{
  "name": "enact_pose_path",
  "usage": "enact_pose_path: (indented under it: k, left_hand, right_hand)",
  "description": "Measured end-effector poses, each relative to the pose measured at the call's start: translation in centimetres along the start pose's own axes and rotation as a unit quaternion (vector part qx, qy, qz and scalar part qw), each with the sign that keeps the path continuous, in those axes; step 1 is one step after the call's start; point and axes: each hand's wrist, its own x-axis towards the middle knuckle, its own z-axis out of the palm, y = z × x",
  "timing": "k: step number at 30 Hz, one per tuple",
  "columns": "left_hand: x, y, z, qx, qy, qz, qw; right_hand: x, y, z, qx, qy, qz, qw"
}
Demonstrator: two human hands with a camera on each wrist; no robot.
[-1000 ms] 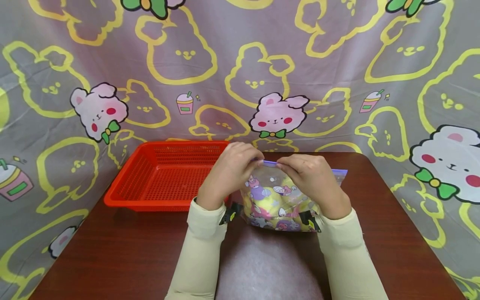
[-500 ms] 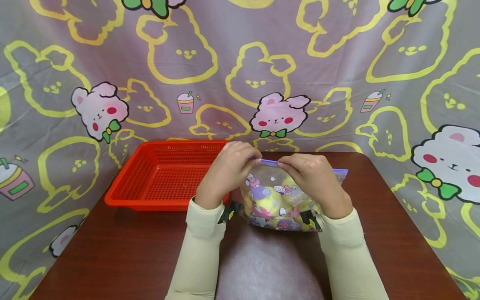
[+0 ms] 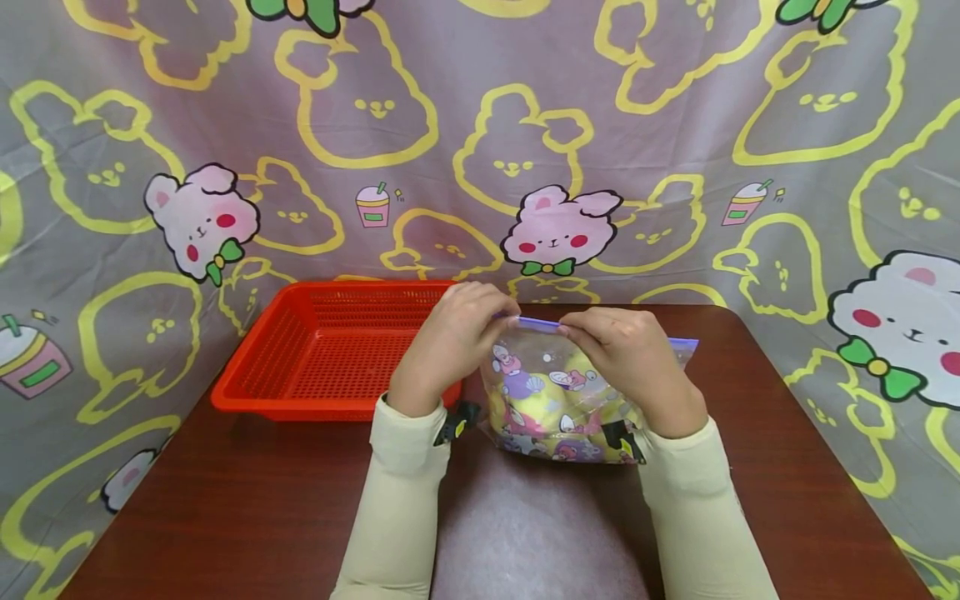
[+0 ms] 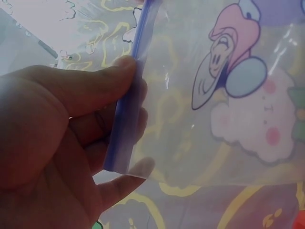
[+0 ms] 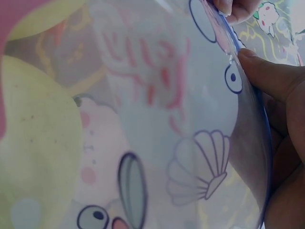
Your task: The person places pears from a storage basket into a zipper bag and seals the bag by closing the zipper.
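A clear zip bag [image 3: 525,387] with cartoon prints stands on the table between both hands, with round yellow things inside. Along its top runs a purple zip strip [image 3: 538,323]. My left hand [image 3: 453,346] pinches that strip near its left end, thumb on one face and fingers behind, as the left wrist view shows. Further right, my right hand [image 3: 630,358] pinches the same strip, and a short length shows between the two hands. In the right wrist view a yellow round thing [image 5: 40,138], speckled with small spots, shows through the plastic.
At the back left stands a red plastic basket [image 3: 300,408] with slotted sides, close beside the left forearm. The brown wooden table [image 3: 270,508] reaches to a cartoon-print cloth [image 3: 465,50] hanging behind and at both sides.
The hands have drawn slightly apart along the zip strip, so a little more of the purple shows between them. The bag and basket stay in place.
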Motion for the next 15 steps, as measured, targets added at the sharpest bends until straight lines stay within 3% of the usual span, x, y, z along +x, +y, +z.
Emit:
enact_pose_path:
  k: [15]
  left_hand:
    - [-0.17, -0.26, -0.28, 0.009, -0.004, -0.015, 0.9998]
  right_hand:
    - [-0.05, -0.02, -0.08, 0.000, 0.001, 0.003, 1.0000]
